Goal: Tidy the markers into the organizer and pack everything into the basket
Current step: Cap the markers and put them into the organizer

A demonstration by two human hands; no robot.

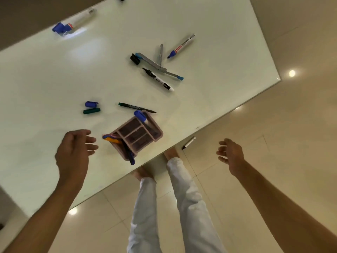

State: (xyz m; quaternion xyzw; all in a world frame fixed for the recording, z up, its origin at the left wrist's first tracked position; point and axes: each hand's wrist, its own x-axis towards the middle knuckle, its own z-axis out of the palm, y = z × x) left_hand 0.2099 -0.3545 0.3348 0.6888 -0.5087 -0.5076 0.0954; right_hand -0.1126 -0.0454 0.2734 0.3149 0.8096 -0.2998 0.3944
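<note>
Head view: both hands empty, fingers apart, left hand near organizer at table edge; a bump could tip it off onto floor w/ fallen marker.

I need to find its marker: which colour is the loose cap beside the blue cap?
Dark green cap, seen in the head view.

Office-like room: white table strewn with markers, glossy tiled floor.
</note>
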